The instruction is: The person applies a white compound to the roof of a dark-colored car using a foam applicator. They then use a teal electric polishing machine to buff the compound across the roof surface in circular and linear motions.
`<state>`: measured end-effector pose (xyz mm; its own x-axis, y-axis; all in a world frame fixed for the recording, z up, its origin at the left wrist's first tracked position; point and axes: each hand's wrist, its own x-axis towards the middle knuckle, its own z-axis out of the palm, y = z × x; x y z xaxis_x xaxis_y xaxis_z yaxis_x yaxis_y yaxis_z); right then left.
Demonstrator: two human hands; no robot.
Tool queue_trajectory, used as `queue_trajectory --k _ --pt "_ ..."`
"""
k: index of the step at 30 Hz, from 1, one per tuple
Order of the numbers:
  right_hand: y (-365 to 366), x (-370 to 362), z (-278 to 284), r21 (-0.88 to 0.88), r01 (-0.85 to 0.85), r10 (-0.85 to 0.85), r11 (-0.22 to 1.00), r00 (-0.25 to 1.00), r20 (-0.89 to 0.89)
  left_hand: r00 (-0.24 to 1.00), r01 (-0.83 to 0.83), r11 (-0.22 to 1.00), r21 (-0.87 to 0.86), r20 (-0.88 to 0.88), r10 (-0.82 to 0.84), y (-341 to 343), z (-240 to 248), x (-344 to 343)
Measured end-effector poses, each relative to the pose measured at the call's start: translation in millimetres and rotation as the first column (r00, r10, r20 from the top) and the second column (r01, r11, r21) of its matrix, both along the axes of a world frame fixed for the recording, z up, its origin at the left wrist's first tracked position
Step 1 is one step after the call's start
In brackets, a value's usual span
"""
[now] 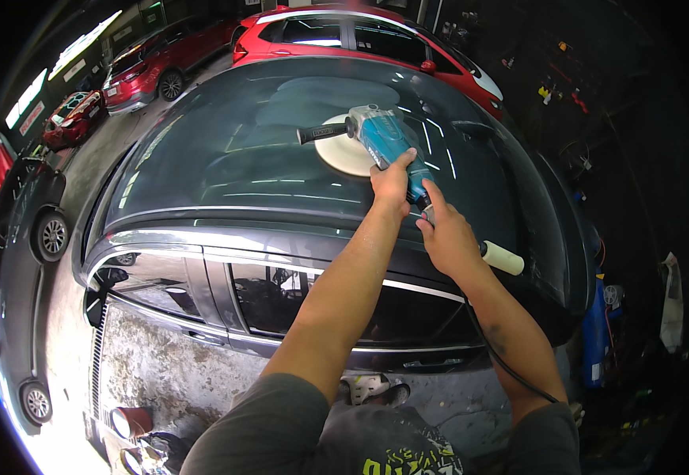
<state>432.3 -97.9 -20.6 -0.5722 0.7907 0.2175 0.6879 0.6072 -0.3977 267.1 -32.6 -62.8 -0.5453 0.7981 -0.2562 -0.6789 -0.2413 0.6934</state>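
Observation:
A teal electric polisher [386, 138] rests with its round cream pad [343, 150] flat on the dark roof of a black car [225, 150]. My left hand [392, 182] grips the rear body of the polisher. My right hand [445, 235] is just behind it at the tool's tail end, fingers curled around the base where the black cord [502, 360] leaves. A black side handle [322, 132] sticks out to the left of the polisher head. A cream cylinder [502, 258] shows just past my right wrist.
The car's side windows [281, 297] and door lie below the roof edge. Red cars [336, 32] stand behind, another red car [158, 59] at the left, a dark car [28, 237] at far left. Tools and a blue container [595, 332] sit at the right.

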Motion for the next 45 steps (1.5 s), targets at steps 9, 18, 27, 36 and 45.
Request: queue_trajectory --k 9,18,27,36,45 --pt "-8 -47 3 -0.003 -0.091 0.091 0.996 0.995 0.050 0.997 -0.070 0.998 0.002 0.027 0.070 -25 4 -53" --pt "-20 -94 13 -0.054 -0.128 0.134 0.990 0.985 0.113 0.992 -0.112 0.993 0.033 0.057 0.110 -51 2 -100" --pt "-9 -126 21 -0.003 -0.194 0.190 0.981 0.958 0.216 0.964 -0.210 0.977 -0.028 -0.170 0.202 -106 -6 -124" --pt "2 -129 16 -0.020 -0.210 0.211 0.977 0.961 0.178 -0.267 -0.704 0.635 0.317 -0.948 0.177 -218 -97 -188" --pt "62 -54 18 -0.023 0.015 -0.012 1.000 0.989 0.144 -0.412 -0.592 0.717 0.367 -0.903 0.122 -216 -128 -207"
